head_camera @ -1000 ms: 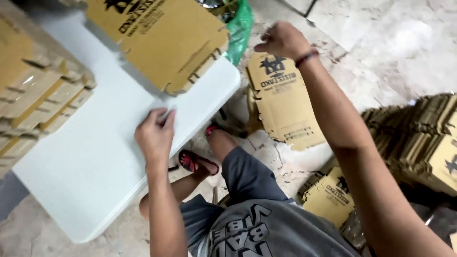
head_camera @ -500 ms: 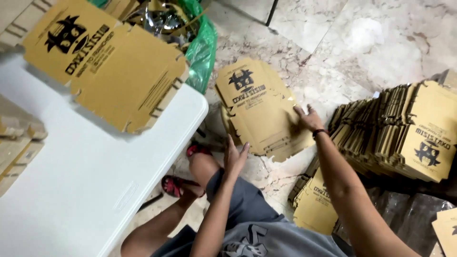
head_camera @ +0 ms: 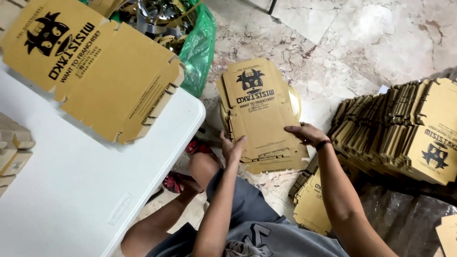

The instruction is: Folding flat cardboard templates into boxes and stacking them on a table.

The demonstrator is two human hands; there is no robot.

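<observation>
Both hands now sit lower on the stack of flat cardboard boxes [head_camera: 259, 114] on the floor; left hand [head_camera: 233, 148] presses its near-left edge, right hand [head_camera: 309, 134] its near-right edge, fingers spread, neither clenched; stack's long axis runs away from both.

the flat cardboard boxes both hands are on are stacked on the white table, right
Not quite. In the head view, both the left hand and the right hand are on the stack of flat cardboard boxes, but that stack lies on the marble floor, beside the white table, not on it.
</observation>
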